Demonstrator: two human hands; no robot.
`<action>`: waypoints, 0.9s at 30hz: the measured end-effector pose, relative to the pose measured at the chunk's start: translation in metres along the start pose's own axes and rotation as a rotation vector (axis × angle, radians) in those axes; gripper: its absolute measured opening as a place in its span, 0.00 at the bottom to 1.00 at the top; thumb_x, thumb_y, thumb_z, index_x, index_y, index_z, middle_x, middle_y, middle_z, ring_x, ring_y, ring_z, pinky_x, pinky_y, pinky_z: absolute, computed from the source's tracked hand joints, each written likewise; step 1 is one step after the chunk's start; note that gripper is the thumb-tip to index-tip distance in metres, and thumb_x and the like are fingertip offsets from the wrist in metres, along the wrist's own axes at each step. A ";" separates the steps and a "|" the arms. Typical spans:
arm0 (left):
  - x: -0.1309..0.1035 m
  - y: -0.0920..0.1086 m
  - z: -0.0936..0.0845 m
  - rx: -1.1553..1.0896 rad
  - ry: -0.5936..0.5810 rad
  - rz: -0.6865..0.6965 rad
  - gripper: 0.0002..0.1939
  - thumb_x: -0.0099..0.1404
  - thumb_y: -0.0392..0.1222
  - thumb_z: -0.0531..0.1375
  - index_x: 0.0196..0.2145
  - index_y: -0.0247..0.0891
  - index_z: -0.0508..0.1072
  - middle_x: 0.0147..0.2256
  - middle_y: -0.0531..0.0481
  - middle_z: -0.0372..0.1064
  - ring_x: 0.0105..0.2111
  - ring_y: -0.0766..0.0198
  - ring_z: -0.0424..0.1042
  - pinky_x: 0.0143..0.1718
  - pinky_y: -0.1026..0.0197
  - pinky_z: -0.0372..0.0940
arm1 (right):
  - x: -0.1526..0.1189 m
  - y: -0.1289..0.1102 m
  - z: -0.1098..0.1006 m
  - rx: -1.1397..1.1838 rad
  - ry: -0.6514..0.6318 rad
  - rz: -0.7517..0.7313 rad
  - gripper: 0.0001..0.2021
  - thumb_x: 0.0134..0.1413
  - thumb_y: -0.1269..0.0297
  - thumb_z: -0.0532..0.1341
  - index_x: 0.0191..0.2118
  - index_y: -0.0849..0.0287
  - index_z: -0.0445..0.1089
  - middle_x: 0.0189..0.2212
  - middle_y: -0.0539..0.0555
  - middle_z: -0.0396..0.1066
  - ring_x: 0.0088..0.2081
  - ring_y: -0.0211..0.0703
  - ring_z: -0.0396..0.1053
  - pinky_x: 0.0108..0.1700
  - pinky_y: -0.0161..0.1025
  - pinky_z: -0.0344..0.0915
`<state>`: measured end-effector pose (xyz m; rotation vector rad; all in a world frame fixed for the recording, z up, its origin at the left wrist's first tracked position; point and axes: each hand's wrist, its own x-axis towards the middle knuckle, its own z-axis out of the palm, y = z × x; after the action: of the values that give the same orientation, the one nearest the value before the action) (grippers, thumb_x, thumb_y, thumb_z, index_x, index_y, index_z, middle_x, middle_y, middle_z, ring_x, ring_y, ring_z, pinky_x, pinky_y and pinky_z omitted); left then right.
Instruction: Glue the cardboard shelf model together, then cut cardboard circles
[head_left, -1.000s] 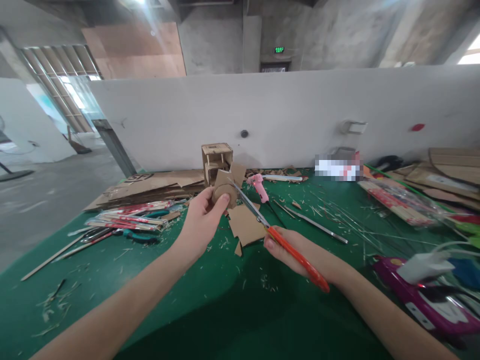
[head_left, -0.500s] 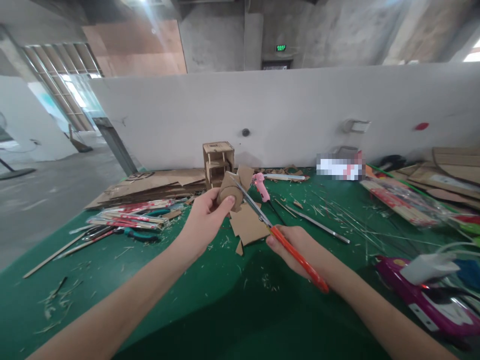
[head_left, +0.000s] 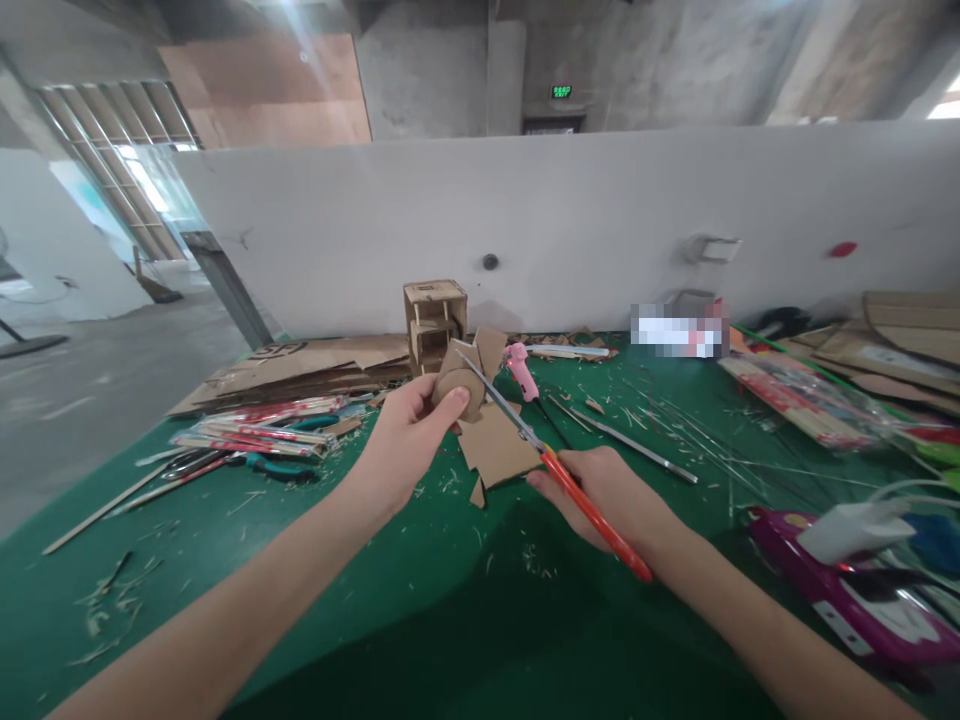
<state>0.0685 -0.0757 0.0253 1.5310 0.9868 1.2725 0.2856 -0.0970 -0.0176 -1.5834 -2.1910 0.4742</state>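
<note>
Between thumb and fingers, my left hand pinches a piece of cardboard with a rounded outline. My right hand is closed around the orange-red handles of the scissors. Their metal blades point up and left and lie across the cardboard, close to my left thumb. Beneath and behind the held piece, a flat cardboard scrap rests on the green table. A small cardboard shelf box stands just behind my left hand.
A pink glue gun lies behind the scissors. Wrapped sticks and teal-handled pliers are on the left. Cardboard sheets lie at the back left. A metal rod and a magenta power strip are on the right.
The scissors and my right hand have shifted slightly left, with the blade tips farther across the cardboard. My left hand keeps its pinch.
</note>
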 end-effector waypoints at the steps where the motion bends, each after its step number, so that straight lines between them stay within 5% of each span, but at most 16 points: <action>1: 0.000 0.001 0.000 -0.003 -0.008 -0.010 0.10 0.66 0.47 0.58 0.35 0.36 0.71 0.33 0.51 0.68 0.32 0.66 0.64 0.33 0.64 0.59 | 0.000 0.000 0.000 -0.006 0.000 0.000 0.23 0.59 0.42 0.53 0.22 0.54 0.57 0.18 0.52 0.64 0.20 0.41 0.62 0.25 0.38 0.55; 8: 0.003 -0.004 -0.003 -0.031 -0.016 -0.029 0.11 0.66 0.46 0.58 0.38 0.35 0.71 0.33 0.51 0.68 0.31 0.68 0.62 0.33 0.66 0.59 | 0.003 0.003 0.001 0.031 -0.037 0.010 0.22 0.58 0.43 0.55 0.23 0.55 0.57 0.18 0.50 0.62 0.19 0.39 0.61 0.24 0.36 0.54; 17: -0.002 0.006 0.000 0.136 -0.070 -0.059 0.12 0.66 0.45 0.57 0.42 0.34 0.71 0.34 0.49 0.71 0.32 0.66 0.67 0.32 0.65 0.62 | 0.000 -0.003 0.000 0.205 -0.111 -0.171 0.15 0.62 0.51 0.52 0.33 0.57 0.63 0.33 0.55 0.69 0.29 0.41 0.67 0.30 0.35 0.61; 27: 0.000 -0.002 -0.008 -0.008 -0.109 -0.080 0.11 0.67 0.47 0.57 0.35 0.36 0.71 0.31 0.52 0.67 0.30 0.68 0.62 0.32 0.64 0.58 | 0.008 -0.008 0.001 -0.038 -0.024 -0.045 0.23 0.61 0.45 0.50 0.22 0.55 0.56 0.19 0.53 0.64 0.21 0.41 0.62 0.26 0.37 0.53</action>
<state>0.0608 -0.0743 0.0241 1.5225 0.9620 1.1240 0.2761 -0.0923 -0.0137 -1.5520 -2.2610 0.4435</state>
